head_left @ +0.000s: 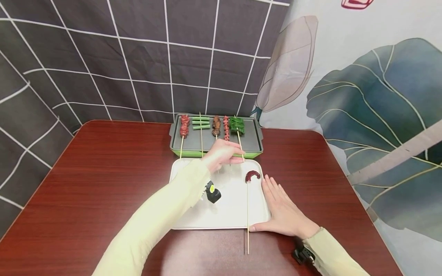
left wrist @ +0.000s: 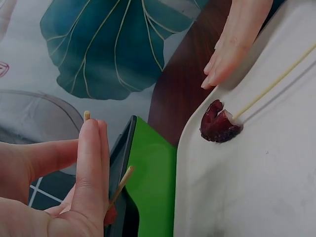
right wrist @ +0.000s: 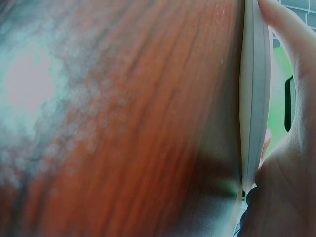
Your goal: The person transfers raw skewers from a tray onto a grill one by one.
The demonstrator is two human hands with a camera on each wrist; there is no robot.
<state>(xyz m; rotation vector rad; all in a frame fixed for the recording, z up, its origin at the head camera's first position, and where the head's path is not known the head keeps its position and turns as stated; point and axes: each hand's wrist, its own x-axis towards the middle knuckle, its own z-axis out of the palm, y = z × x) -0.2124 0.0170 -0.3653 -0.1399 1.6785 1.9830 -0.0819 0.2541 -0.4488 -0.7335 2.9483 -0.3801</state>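
My left hand [head_left: 222, 153] pinches the lower stick of a green vegetable skewer [head_left: 236, 125], whose leafy pieces lie at the right of the grill pan [head_left: 253, 138]. In the left wrist view, the stick's end [left wrist: 87, 115] pokes out above the fingers. My right hand [head_left: 283, 209] rests at the near right corner of the white tray [head_left: 221, 220], fingers straight along its side and thumb at the front edge. Beside it, a dark red tentacle skewer [head_left: 253, 175] lies on the tray, its stick reaching past the front edge.
On the pan lie a red meat skewer [head_left: 184, 126], a green stalk skewer [head_left: 201, 123], a brown meat skewer [head_left: 216, 126] and a thin red skewer [head_left: 226, 128]. All stand on a reddish wooden table [head_left: 121, 161], with a dark checked cloth [head_left: 138, 57] behind.
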